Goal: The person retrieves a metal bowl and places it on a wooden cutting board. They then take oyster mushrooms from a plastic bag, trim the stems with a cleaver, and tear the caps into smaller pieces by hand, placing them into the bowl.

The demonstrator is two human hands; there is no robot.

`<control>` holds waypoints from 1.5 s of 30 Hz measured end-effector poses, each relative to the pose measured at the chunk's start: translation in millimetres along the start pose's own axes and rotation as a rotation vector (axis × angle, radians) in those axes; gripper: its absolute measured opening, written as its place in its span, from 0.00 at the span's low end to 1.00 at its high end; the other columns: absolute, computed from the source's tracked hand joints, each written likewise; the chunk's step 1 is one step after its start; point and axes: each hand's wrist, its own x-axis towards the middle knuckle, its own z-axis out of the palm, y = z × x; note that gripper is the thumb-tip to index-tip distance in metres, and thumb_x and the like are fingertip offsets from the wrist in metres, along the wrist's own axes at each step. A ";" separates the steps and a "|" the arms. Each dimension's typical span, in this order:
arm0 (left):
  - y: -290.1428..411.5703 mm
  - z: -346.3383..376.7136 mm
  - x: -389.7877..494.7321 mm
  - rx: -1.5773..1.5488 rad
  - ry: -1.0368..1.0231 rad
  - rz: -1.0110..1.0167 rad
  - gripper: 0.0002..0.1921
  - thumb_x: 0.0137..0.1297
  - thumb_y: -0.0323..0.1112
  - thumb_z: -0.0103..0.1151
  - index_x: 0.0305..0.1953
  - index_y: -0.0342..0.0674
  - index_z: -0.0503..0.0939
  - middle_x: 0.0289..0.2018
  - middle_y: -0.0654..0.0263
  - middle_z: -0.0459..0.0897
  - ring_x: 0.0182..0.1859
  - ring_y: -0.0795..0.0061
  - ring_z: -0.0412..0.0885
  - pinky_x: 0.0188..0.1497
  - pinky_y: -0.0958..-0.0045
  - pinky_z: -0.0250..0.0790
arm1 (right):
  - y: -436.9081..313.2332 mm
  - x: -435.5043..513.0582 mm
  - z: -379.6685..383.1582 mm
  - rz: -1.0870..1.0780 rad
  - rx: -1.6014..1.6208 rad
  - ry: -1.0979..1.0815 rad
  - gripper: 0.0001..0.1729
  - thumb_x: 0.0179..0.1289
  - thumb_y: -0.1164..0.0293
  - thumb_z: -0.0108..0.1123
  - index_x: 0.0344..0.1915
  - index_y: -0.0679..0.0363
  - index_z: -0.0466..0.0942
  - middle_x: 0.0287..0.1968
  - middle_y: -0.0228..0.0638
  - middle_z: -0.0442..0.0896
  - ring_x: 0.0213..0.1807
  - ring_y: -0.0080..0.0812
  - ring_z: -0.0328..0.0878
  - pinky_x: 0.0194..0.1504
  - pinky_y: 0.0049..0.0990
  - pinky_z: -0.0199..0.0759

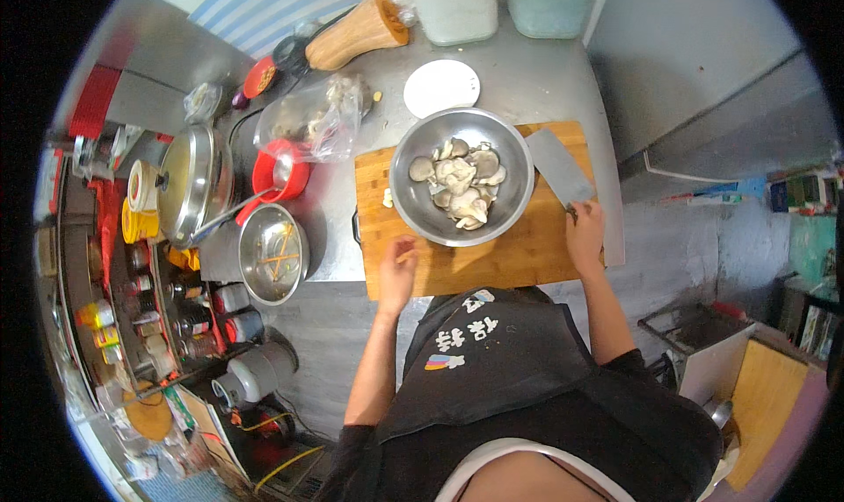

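Note:
A steel mixing bowl (425, 202) holding pale oyster mushrooms (461, 179) stands on a wooden cutting board (527, 255). My right hand (584, 238) grips the handle of a cleaver (560, 166), whose broad blade lies flat over the board's right side beside the bowl. Just below the bowl's left edge is my left hand (399, 271), over the board's left part, fingers curled; whether it holds something small cannot be told. A few pale pieces, perhaps garlic (388, 198), lie on the board left of the bowl.
Behind the bowl are a white plate (442, 86), a butternut squash (356, 32) and large containers (459, 7). On the left stand a mushroom-filled plastic bag (310, 119), a red strainer or pot (264, 166), a smaller steel bowl (271, 291) and a lidded pan (191, 185).

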 end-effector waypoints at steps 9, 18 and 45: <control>-46.3 30.9 69.3 0.064 0.149 -0.093 0.36 0.53 0.27 0.60 0.62 0.33 0.53 0.51 0.47 0.73 0.51 0.51 0.75 0.55 0.62 0.66 | -114.4 105.0 47.0 -0.408 0.368 -0.406 0.20 0.61 0.66 0.55 0.52 0.62 0.72 0.54 0.44 0.72 0.55 0.46 0.69 0.55 0.35 0.64; -44.6 0.3 30.4 0.131 0.033 0.096 0.40 0.49 0.19 0.51 0.65 0.33 0.47 0.57 0.44 0.64 0.59 0.48 0.65 0.62 0.61 0.58 | -131.8 36.8 48.8 -0.442 0.154 -0.757 0.24 0.63 0.51 0.50 0.48 0.57 0.77 0.49 0.43 0.76 0.52 0.43 0.73 0.51 0.40 0.67; 1.0 -5.0 85.3 0.053 -0.344 0.061 0.21 0.49 0.25 0.65 0.48 0.40 0.74 0.32 0.65 0.81 0.34 0.75 0.77 0.40 0.73 0.70 | -154.8 25.7 31.2 -0.170 1.015 -0.820 0.16 0.59 0.67 0.60 0.46 0.60 0.77 0.46 0.40 0.78 0.50 0.29 0.75 0.46 0.28 0.70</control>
